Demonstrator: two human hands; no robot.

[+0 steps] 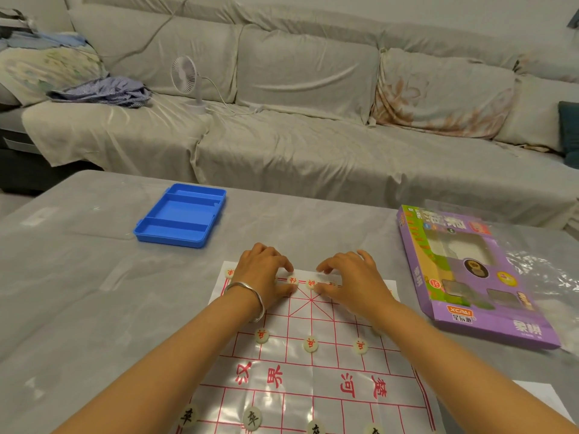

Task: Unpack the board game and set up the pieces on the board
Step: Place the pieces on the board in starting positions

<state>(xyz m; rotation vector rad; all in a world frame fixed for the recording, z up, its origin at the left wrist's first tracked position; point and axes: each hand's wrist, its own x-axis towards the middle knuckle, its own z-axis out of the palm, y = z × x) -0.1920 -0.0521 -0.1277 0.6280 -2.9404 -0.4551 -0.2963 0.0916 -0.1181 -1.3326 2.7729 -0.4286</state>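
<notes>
Pinching adjacent far-row pieces (293, 280), left hand (264, 274) and right hand (352, 283); board (326, 321) lengthwise away.

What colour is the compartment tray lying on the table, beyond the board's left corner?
The tray is bright blue; it shows best in the head view.

The grey covered table (78, 292) at centre left gives free passage; a blue plastic tray (181, 214) above it and a purple cardboard box (470, 277) at right obstruct.

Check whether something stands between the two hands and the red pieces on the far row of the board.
Nothing visible does. The left hand and the right hand have their fingertips at the far-row pieces.
</notes>
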